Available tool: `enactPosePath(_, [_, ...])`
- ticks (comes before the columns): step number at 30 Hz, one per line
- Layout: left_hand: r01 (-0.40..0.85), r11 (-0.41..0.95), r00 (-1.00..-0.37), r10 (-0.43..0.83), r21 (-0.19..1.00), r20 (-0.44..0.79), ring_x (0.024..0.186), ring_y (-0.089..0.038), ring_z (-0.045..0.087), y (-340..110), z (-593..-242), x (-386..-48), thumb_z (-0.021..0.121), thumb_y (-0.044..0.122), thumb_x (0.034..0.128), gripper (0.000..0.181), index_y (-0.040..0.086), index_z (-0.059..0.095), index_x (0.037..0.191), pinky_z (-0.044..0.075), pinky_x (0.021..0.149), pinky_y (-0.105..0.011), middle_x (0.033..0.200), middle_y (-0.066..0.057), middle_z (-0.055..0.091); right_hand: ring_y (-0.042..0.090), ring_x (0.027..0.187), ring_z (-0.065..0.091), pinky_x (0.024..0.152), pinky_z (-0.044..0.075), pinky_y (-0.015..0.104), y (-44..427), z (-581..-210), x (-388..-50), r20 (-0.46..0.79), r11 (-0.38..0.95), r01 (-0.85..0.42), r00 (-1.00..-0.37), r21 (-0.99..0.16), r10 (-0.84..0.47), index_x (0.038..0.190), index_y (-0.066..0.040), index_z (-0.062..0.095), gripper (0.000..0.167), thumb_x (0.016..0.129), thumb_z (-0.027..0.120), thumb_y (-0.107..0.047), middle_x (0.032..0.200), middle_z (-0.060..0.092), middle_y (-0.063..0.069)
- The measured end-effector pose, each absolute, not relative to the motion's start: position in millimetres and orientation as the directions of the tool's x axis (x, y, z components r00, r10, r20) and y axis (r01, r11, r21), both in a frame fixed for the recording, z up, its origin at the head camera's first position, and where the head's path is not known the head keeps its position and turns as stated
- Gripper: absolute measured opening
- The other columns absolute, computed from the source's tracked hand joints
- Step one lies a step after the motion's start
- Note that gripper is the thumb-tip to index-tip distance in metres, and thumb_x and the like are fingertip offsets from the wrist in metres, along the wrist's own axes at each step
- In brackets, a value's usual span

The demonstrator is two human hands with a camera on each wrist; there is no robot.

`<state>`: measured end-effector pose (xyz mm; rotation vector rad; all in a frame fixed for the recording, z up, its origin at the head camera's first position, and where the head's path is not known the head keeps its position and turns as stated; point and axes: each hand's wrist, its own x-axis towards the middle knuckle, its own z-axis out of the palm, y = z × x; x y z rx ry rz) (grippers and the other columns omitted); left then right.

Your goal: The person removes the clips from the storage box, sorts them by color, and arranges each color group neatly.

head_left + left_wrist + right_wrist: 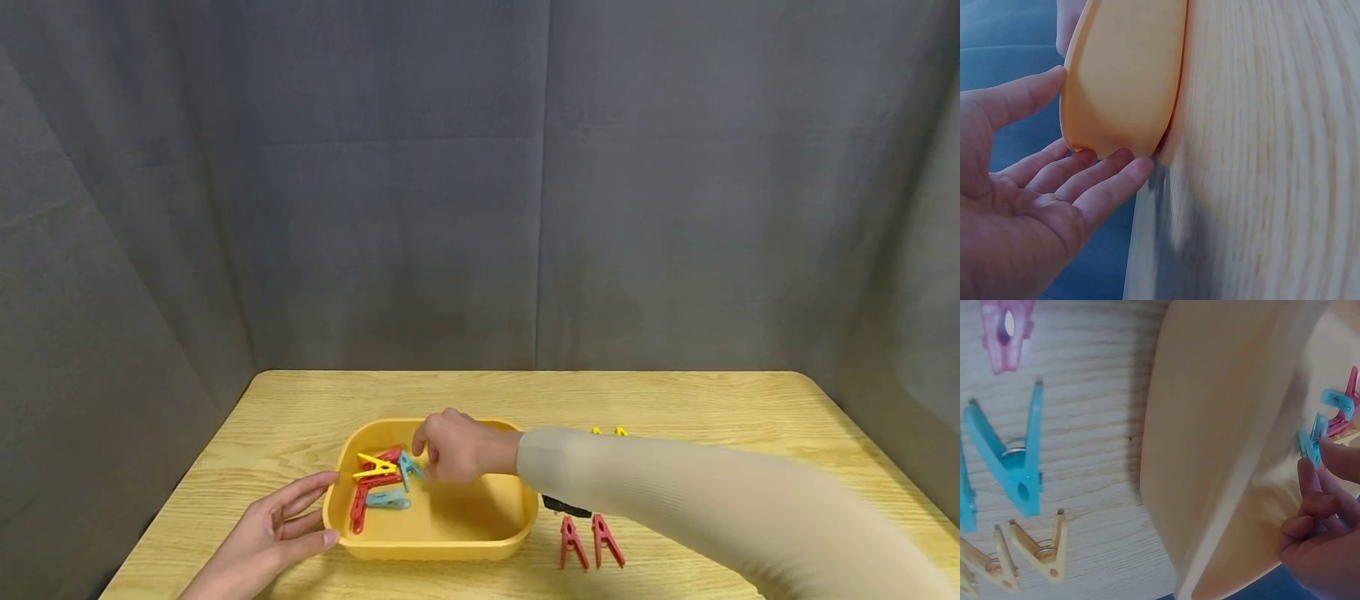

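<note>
A yellow plastic basket (431, 550) stands on the wooden table with several clothespins heaped in its left half: red (359, 510), yellow (377, 467) and blue ones. My left hand (273, 521) touches the outside of its left end, fingers and thumb spread along the wall; the left wrist view shows the fingertips resting against that wall. Inside the basket, my right hand (459, 447) is beside a blue clothespin (408, 469). In the right wrist view, thumb and index finger stand apart, close to the blue clothespin (1311, 440). Contact there is hard to make out.
Right of the basket two red clothespins (573, 543) stand side by side. Behind the right sleeve (660, 479) show the tips of yellow clothespins (621, 432). Blue clothespins (1013, 456) and yellow clothespins (1044, 547) stand in rows on the table. A grey curtain hangs behind.
</note>
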<state>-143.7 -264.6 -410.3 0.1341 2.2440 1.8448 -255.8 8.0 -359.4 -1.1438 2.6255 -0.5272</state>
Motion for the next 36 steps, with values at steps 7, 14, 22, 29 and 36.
enactPosePath(7, [-0.089, 0.193, -0.968, 0.213, 0.977, -0.13, 0.137, -0.047, 0.052, -264, -410, -141, 0.081, 0.006, 0.0928, 0.081, -0.011, 0.035, 0.157, 0.059, 0.095, -0.036, 0.161, -0.033, 0.037, 0.002, 0.062, 0.052, 0.066, 0.05, 0.016, -2, -365, -259, -0.049, 0.636, -0.676, -0.67, -0.373, -0.741, 0.104, -0.003, 0.082, 0.017, 0.089, 0.08, 0.003, 0.086, 0.075, 0.0])
enactPosePath(14, [-0.089, 0.184, -0.968, 0.216, 0.979, -0.128, 0.137, -0.047, 0.052, -263, -410, -141, 0.081, 0.007, 0.0934, 0.08, -0.011, 0.036, 0.157, 0.059, 0.095, -0.036, 0.161, -0.032, 0.038, 0.004, 0.055, 0.036, 0.052, 0.035, 0.018, -7, -372, -256, -0.004, 0.654, -0.67, -0.698, -0.351, -0.716, 0.067, -0.011, 0.07, 0.028, 0.086, 0.074, 0.009, 0.066, 0.057, -0.008])
enactPosePath(22, [-0.082, 0.201, -0.964, 0.233, 0.976, -0.129, 0.136, -0.05, 0.053, -262, -409, -142, 0.08, 0.01, 0.0947, 0.078, -0.009, 0.037, 0.157, 0.059, 0.096, -0.037, 0.16, -0.036, 0.035, 0.007, 0.053, 0.028, 0.048, 0.027, 0.019, -4, -374, -248, -0.023, 0.706, -0.593, -0.759, -0.388, -0.651, 0.061, -0.012, 0.06, 0.033, 0.083, 0.07, 0.01, 0.06, 0.041, -0.008])
enactPosePath(29, [-0.088, 0.171, -0.96, 0.248, 0.981, -0.129, 0.137, -0.048, 0.051, -261, -410, -143, 0.08, 0.008, 0.0937, 0.08, -0.01, 0.036, 0.157, 0.059, 0.096, -0.036, 0.161, -0.034, 0.035, 0.006, 0.055, 0.043, 0.051, 0.041, 0.018, 10, -370, -233, -0.092, 0.732, -0.52, -0.785, -0.439, -0.613, 0.091, -0.005, 0.08, 0.017, 0.078, 0.079, 0.005, 0.089, 0.069, -0.003])
enactPosePath(36, [-0.094, 0.194, -0.962, 0.234, 0.976, -0.139, 0.137, -0.048, 0.052, -260, -409, -142, 0.08, 0.008, 0.0941, 0.079, -0.01, 0.036, 0.157, 0.059, 0.096, -0.036, 0.16, -0.034, 0.036, 0.005, 0.063, 0.059, 0.061, 0.05, 0.021, 17, -377, -228, -0.145, 0.736, -0.395, -0.822, -0.549, -0.55, 0.118, -0.003, 0.075, 0.049, 0.078, 0.097, -0.02, 0.068, 0.065, -0.006])
